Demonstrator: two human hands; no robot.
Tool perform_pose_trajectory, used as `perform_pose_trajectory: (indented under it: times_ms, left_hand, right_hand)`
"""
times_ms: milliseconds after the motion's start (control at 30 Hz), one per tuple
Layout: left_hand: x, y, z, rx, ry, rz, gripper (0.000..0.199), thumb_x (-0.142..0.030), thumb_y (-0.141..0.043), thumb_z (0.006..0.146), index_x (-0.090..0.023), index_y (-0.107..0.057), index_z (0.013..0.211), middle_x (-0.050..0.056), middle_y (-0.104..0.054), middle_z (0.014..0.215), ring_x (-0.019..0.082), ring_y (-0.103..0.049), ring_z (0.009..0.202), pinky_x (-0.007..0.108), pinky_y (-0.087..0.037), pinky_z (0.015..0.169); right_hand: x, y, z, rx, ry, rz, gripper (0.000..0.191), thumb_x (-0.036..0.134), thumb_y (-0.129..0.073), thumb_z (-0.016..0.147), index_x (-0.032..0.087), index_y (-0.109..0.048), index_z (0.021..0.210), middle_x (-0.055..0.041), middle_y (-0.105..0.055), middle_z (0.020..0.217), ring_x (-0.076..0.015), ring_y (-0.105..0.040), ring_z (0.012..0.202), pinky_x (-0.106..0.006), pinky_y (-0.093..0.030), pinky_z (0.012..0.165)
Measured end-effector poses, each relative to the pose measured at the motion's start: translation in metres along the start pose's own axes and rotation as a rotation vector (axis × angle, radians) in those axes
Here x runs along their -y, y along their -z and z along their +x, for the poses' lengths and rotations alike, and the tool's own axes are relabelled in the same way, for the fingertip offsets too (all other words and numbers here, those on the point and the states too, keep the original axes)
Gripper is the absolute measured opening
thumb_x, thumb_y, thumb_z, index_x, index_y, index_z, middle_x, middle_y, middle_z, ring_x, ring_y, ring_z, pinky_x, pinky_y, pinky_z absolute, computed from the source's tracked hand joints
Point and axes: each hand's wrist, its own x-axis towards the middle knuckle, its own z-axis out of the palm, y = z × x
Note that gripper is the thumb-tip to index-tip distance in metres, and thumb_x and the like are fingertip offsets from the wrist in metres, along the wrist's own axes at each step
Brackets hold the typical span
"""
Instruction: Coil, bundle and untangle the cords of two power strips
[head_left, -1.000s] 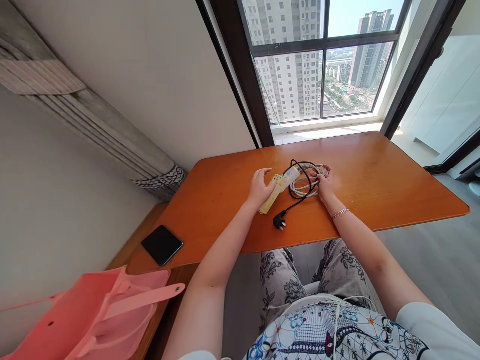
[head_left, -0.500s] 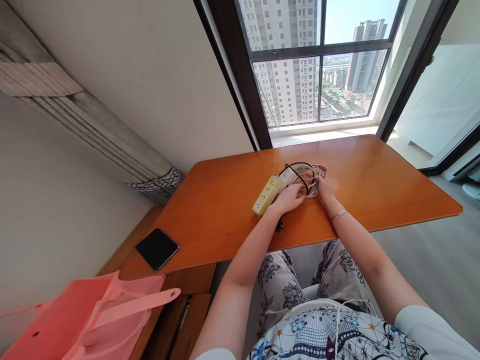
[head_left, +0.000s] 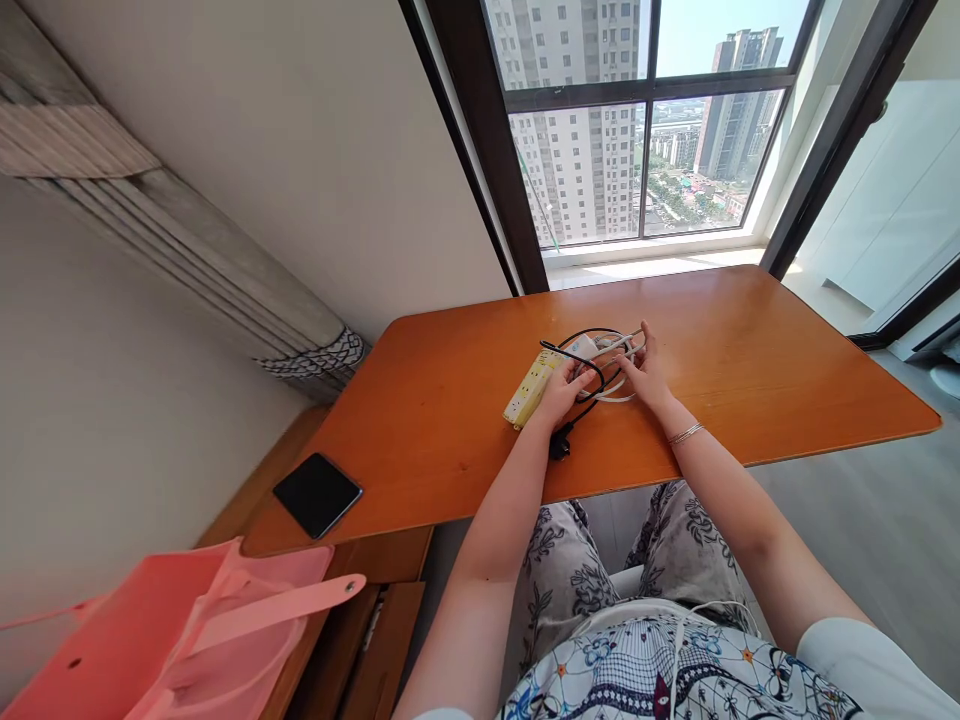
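A yellowish power strip (head_left: pixel 527 393) lies slanted on the orange-brown table, with a white block (head_left: pixel 582 347) at its upper end. Beside them are a looped black cable (head_left: pixel 586 332) and a coil of white cable (head_left: pixel 616 398). My left hand (head_left: pixel 561 392) rests at the strip's right side, its fingers closed around part of the black cable. My right hand (head_left: pixel 646 375) has its thumb and fingers around the white cable, with the index finger raised. A black plug (head_left: pixel 559 444) lies just below my left wrist.
The table (head_left: pixel 420 420) has rounded corners. A black tablet-like device (head_left: pixel 317 495) lies at its left end. A pink bag (head_left: pixel 172 620) is at the lower left, and a window stands beyond the table.
My left hand has moved slightly left, towards the strip. The black cable loop now reaches further left over the strip, and the plug shows more fully. The view has shifted a little.
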Motion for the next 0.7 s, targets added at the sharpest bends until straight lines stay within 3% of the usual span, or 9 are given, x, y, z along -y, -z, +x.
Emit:
perform_pose_trajectory:
  times_ms: [133, 300, 400, 467, 533, 600, 700]
  left_hand:
    - [0.002, 0.0, 0.004, -0.133, 0.013, -0.129, 0.044, -0.052, -0.066, 0.08, -0.02, -0.06, 0.11, 0.008, -0.068, 0.109, 0.024, -0.064, 0.106, 0.04, -0.051, 0.098]
    - [0.0, -0.002, 0.002, -0.186, -0.072, 0.028, 0.04, -0.034, -0.068, 0.083, -0.022, -0.052, 0.118, 0.009, -0.064, 0.117, 0.023, -0.062, 0.119, 0.039, -0.049, 0.105]
    - [-0.005, -0.002, -0.005, -0.296, -0.152, 0.247, 0.034, -0.027, -0.069, 0.081, -0.022, -0.055, 0.112, 0.011, -0.06, 0.124, 0.025, -0.059, 0.122, 0.039, -0.051, 0.102]
    - [-0.01, 0.001, -0.01, -0.334, -0.168, 0.404, 0.02, -0.027, -0.068, 0.082, -0.022, -0.059, 0.099, 0.01, -0.063, 0.113, 0.025, -0.062, 0.108, 0.04, -0.053, 0.094]
    - [-0.014, 0.005, -0.016, -0.257, -0.149, 0.502, 0.011, -0.032, -0.067, 0.084, -0.022, -0.062, 0.087, 0.007, -0.064, 0.094, 0.023, -0.062, 0.088, 0.039, -0.053, 0.084]
    - [-0.016, 0.01, -0.022, -0.066, -0.113, 0.517, 0.018, -0.039, -0.065, 0.086, -0.022, -0.064, 0.083, 0.004, -0.063, 0.078, 0.02, -0.059, 0.073, 0.036, -0.052, 0.074]
    - [-0.017, 0.013, -0.028, 0.169, -0.098, 0.485, 0.027, -0.047, -0.064, 0.085, -0.021, -0.069, 0.084, 0.002, -0.064, 0.074, 0.018, -0.057, 0.067, 0.033, -0.049, 0.066]
  right_hand:
    - [0.0, 0.001, -0.001, -0.042, -0.022, -0.013, 0.09, 0.047, -0.066, 0.084, 0.024, -0.024, 0.16, -0.0098, -0.072, 0.125, -0.0187, -0.069, 0.082, -0.039, -0.059, 0.083]
    - [-0.006, 0.004, 0.0, -0.053, 0.011, -0.22, 0.086, 0.036, -0.073, 0.077, 0.021, -0.037, 0.154, -0.0084, -0.074, 0.116, -0.0206, -0.068, 0.085, -0.043, -0.058, 0.092]
    - [-0.011, 0.004, 0.003, -0.059, -0.062, -0.146, 0.084, 0.038, -0.072, 0.077, 0.022, -0.037, 0.152, -0.0066, -0.073, 0.114, -0.0168, -0.066, 0.072, -0.038, -0.062, 0.077]
    - [-0.012, 0.004, 0.005, -0.076, -0.111, -0.053, 0.087, 0.041, -0.073, 0.076, 0.022, -0.036, 0.152, -0.0073, -0.072, 0.116, -0.0141, -0.063, 0.064, -0.033, -0.061, 0.064]
    - [-0.012, 0.004, 0.007, -0.109, -0.139, 0.033, 0.089, 0.042, -0.076, 0.073, 0.021, -0.036, 0.149, -0.0086, -0.071, 0.117, -0.0136, -0.064, 0.064, -0.03, -0.06, 0.059]
    - [-0.009, 0.004, 0.007, -0.157, -0.158, 0.102, 0.087, 0.044, -0.078, 0.072, 0.021, -0.038, 0.146, -0.0089, -0.07, 0.116, -0.0148, -0.067, 0.069, -0.029, -0.061, 0.059]
    - [-0.005, 0.005, 0.007, -0.198, -0.195, 0.18, 0.079, 0.043, -0.077, 0.073, 0.022, -0.042, 0.141, -0.0083, -0.07, 0.116, -0.0176, -0.071, 0.081, -0.028, -0.063, 0.062]
